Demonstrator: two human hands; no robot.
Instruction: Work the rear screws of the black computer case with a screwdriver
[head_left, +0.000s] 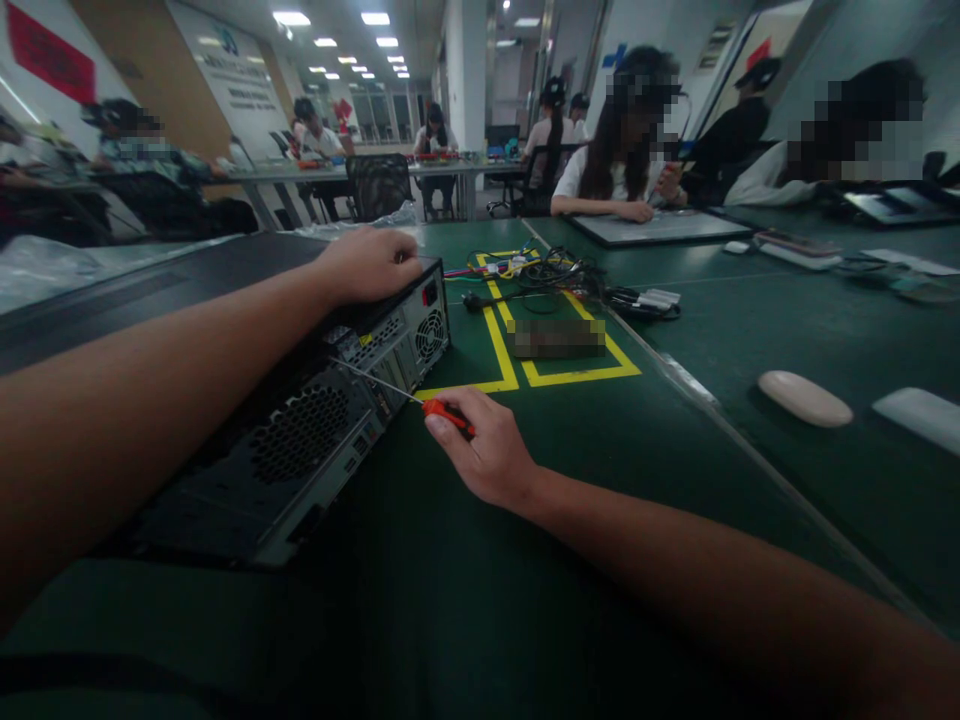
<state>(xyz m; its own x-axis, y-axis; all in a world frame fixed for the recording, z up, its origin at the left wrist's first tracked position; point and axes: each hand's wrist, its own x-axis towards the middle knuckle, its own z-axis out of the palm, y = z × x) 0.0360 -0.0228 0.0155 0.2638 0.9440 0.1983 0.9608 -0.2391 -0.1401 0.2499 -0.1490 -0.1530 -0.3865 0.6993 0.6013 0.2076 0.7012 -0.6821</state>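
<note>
The likeliest trouble is the screwdriver (442,409) slipping: its thin shaft meets the case (210,275) at a slant, so an uneven push could skid the tip across the rear panel, scratching it or chewing a screw head. Whether the tip sits in a screw is too small to tell. The right hand (484,445) has its fingers wrapped round the handle, pinching it between thumb and forefinger. A tilted wrist would probably worsen the slip.

The case lies at the left of the tabletop (420,560), its rear panel facing the near right. The left hand (371,262) rests on its top by the far rear corner; those fingers are largely hidden, so I cannot tell how they press. If that hold is light, the case might shift under the turning force. A loosened screw could drop through the grille (296,430) and be lost inside.

Toward the tabletop's far edge lies a tangle of cables (562,275), with a blurred dark block (559,339) nearer, inside the yellow tape (585,378). A mouse (806,397) sits toward the right edge. None blocks the screwdriver; the left forearm, crossing above the case, seems the main obstruction.
</note>
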